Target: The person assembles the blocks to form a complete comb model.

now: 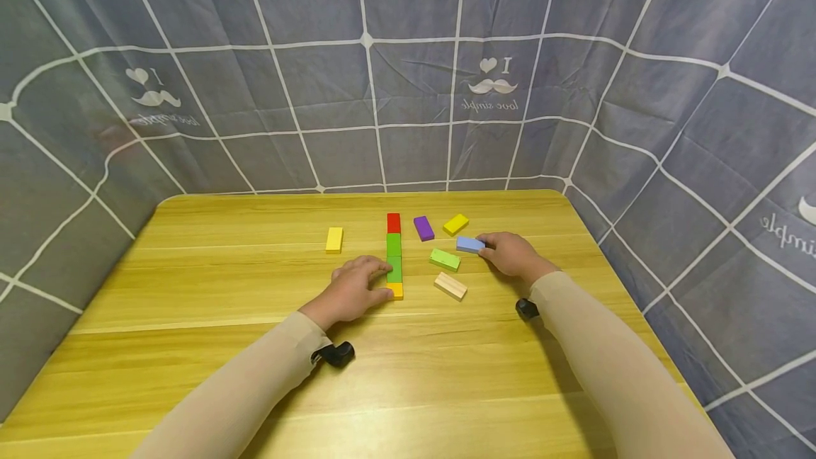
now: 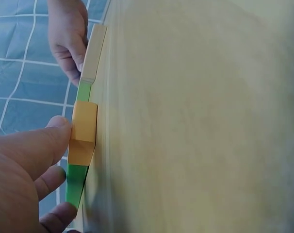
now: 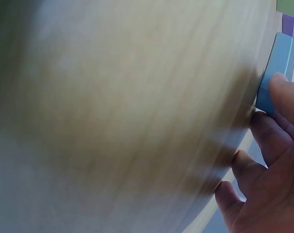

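Note:
A straight row of blocks lies on the table, with a red block (image 1: pixel 394 223) at the far end, two green blocks (image 1: pixel 394 244) in the middle and an orange block (image 1: pixel 397 292) nearest me. My left hand (image 1: pixel 350 290) is at the row's left side, thumb by the orange block and loosely bent fingers by the green ones. To the right of the row, my right hand (image 1: pixel 510 257) pinches the right end of a light blue block (image 1: pixel 469 244). In the right wrist view the thumb lies on that blue block (image 3: pixel 277 65), other fingertips down at the table.
Right of the row lie a purple block (image 1: pixel 423 228), a yellow block (image 1: pixel 455 224), a lime green block (image 1: pixel 444 259) and a plain wood block (image 1: pixel 450 286). Another yellow block (image 1: pixel 334 240) lies left of it. A grey gridded curtain (image 1: pixel 414 83) surrounds the wooden table (image 1: pixel 210 253).

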Demonstrator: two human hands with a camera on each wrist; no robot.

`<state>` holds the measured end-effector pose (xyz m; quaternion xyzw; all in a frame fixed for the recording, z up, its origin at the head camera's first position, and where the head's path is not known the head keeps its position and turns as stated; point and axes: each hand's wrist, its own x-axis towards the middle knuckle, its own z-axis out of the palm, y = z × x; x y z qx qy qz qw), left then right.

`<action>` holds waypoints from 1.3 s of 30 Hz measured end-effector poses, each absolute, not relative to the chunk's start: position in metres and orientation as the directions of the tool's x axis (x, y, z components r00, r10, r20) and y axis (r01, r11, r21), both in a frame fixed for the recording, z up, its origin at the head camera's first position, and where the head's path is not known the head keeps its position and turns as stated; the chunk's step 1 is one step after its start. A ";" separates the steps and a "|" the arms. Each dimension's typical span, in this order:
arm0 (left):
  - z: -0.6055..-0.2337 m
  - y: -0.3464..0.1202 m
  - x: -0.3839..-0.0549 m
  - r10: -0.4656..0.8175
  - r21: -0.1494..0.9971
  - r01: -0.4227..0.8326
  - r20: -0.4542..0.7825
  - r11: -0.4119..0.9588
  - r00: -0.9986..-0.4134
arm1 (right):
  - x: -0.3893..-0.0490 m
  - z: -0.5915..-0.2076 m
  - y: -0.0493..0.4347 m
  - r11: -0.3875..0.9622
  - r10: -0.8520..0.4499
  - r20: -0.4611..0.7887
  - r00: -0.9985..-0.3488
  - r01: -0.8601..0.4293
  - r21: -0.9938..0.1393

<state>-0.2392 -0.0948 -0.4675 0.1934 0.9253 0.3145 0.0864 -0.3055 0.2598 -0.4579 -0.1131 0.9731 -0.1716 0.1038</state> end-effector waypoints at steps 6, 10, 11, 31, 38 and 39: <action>-0.472 -0.096 -0.242 0.403 0.614 0.293 -0.045 0.733 -0.914 | -0.305 -0.457 0.258 0.919 -0.254 -0.167 -0.953 -0.184 -0.348; -0.474 -0.097 -0.243 0.403 0.616 0.297 -0.036 0.730 -0.914 | -0.306 -0.458 0.259 0.922 -0.248 -0.166 -0.954 -0.180 -0.343; -0.474 -0.097 -0.243 0.403 0.615 0.298 -0.035 0.730 -0.915 | -0.306 -0.458 0.259 0.922 -0.248 -0.166 -0.954 -0.181 -0.342; -0.469 -0.096 -0.241 0.381 0.612 0.264 -0.066 0.746 -0.922 | -0.303 -0.454 0.257 0.924 -0.250 -0.169 -0.954 -0.182 -0.336; -0.468 -0.096 -0.243 0.372 0.615 0.255 -0.069 0.747 -0.926 | -0.303 -0.454 0.257 0.926 -0.246 -0.169 -0.954 -0.180 -0.333; -0.468 -0.096 -0.243 0.371 0.613 0.254 -0.070 0.748 -0.926 | -0.303 -0.454 0.257 0.926 -0.248 -0.168 -0.954 -0.182 -0.332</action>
